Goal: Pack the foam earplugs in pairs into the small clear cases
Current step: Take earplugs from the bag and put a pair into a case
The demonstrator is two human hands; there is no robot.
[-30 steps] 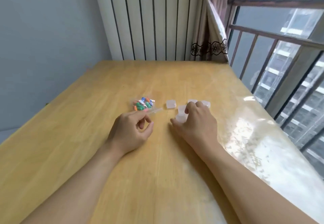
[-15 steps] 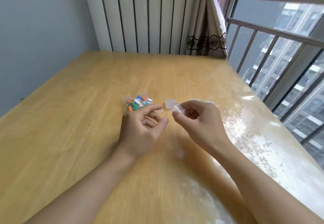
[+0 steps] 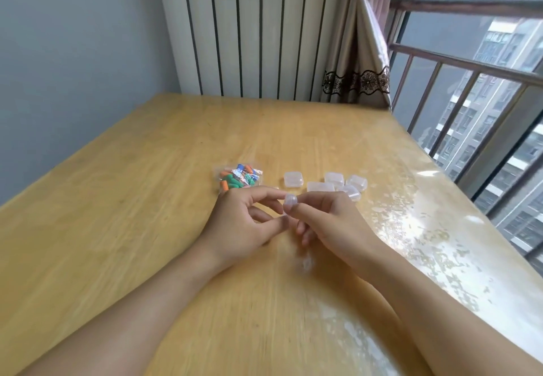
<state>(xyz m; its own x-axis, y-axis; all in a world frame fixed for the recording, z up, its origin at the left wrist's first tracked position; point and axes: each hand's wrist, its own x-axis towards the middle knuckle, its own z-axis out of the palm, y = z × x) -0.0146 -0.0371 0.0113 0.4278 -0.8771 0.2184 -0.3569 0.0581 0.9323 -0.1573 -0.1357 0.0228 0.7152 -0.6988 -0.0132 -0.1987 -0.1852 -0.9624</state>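
My right hand (image 3: 329,222) pinching a clear case (image 3: 291,200), my left hand (image 3: 244,225) empty with fingers loosely curled beside it, spare cases (image 3: 335,183) just beyond my right fingers, earplug bag (image 3: 239,181) beyond my left

**Both hands meet above the counter**

Both bare forearms reach forward from the lower corners and converge. The right hand (image 3: 329,222) pinches a small clear case (image 3: 291,200) between thumb and forefinger, its other fingers curled under. The left hand (image 3: 244,222) is loosely curled, forefinger and thumb extended toward that grip.
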